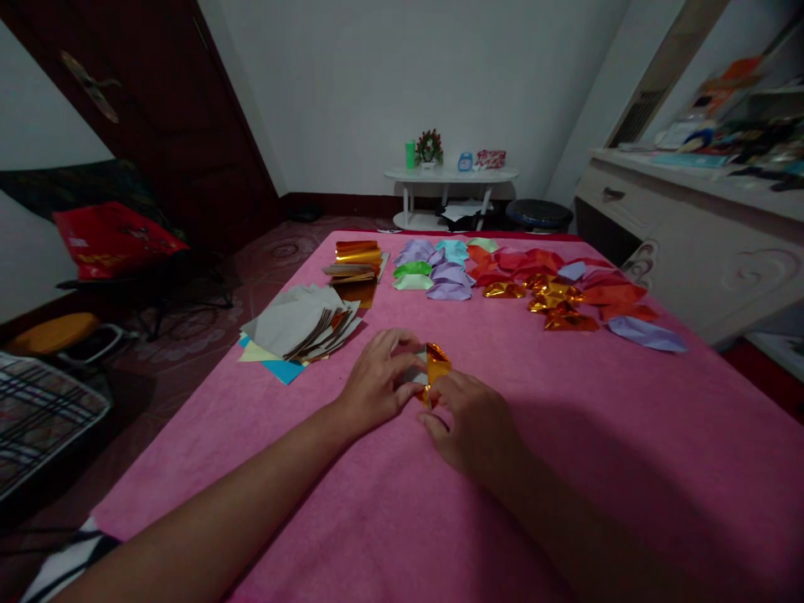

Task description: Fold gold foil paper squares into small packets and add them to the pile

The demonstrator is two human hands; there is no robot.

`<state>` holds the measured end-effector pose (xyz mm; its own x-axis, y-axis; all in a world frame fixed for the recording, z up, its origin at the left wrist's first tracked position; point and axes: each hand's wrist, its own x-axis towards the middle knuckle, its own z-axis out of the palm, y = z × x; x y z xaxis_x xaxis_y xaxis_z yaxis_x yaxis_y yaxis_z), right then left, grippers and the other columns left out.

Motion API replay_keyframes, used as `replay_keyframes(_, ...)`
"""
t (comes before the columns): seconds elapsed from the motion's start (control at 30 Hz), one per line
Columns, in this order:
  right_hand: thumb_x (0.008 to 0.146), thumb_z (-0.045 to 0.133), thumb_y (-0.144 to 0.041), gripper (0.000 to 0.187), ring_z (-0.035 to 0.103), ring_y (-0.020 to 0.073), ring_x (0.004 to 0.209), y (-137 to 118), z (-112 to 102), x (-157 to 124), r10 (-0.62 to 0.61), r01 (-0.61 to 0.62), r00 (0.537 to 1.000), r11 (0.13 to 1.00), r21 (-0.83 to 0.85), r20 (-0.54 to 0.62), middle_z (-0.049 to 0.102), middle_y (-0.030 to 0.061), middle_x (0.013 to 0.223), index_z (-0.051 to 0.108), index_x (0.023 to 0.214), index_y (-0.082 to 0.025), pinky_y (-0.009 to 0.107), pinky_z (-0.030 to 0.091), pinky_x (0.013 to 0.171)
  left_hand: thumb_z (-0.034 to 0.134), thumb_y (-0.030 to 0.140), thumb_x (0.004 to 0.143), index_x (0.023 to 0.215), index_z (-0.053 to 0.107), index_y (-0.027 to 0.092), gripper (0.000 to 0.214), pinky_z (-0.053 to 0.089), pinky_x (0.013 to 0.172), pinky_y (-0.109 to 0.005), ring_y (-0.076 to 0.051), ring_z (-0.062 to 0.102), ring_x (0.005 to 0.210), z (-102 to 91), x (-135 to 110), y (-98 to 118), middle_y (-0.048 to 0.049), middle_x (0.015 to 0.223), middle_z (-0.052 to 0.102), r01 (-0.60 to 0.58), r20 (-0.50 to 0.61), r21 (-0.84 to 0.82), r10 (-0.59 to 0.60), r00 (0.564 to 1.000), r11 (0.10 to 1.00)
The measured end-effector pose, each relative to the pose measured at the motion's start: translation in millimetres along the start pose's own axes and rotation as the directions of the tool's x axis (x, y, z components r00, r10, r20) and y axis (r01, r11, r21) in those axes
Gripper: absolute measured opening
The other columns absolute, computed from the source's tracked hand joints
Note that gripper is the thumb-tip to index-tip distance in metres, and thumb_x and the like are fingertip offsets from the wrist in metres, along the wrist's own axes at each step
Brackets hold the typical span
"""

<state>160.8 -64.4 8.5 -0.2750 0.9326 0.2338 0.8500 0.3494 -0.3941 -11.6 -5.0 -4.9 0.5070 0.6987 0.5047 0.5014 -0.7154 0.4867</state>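
Both hands meet near the middle of the pink counter (565, 435), closed on a small gold foil piece (435, 365) that sits on the cloth. The left hand (377, 383) pinches its pale left side and the right hand (474, 425) holds its lower edge. A stack of paper sheets (295, 327) lies beyond the left hand. Folded paper shapes (449, 275) — purple, green, red, gold — spread across the far side.

I can't read any words here. The red bag (116, 239) has yellow marks, but they are too blurry for me.
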Motion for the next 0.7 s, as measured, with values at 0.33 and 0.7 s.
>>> replay_keyframes(0.33, 0.080, 0.055, -0.008, 0.012, 0.056, 0.0180, 0.066, -5, 7, -1, -0.212, 0.184, 0.976, 0.926, -0.330, -0.049, 0.062, 0.0073, 0.072, 0.061, 0.074, -0.016, 0.030, 0.036, 0.057, 0.057, 0.041, 0.085, 0.143, 0.033, 0.024, 0.064, 0.029, 0.110, -0.047, -0.028, 0.034, 0.136, -7.7, 11, -13, -0.0109, 0.143, 0.044, -0.138, 0.241, 0.014, 0.130, 0.962, 0.990)
replay_keyframes(0.7, 0.078, 0.052, -0.006, 0.016, 0.053, 0.0166, 0.060, 23, -3, 8, -0.493, 0.418, 0.866, 0.806, -0.419, -0.085, 0.061, 0.0045, 0.066, 0.064, 0.073, -0.016, 0.031, 0.032, 0.055, 0.047, 0.031, 0.093, 0.131, 0.050, 0.021, 0.040, 0.044, 0.097, -0.033, -0.019, 0.060, 0.110, -14.7, 24, -10, -0.0091, 0.123, 0.063, -0.130, 0.341, -0.143, 0.173, 0.924, 0.981)
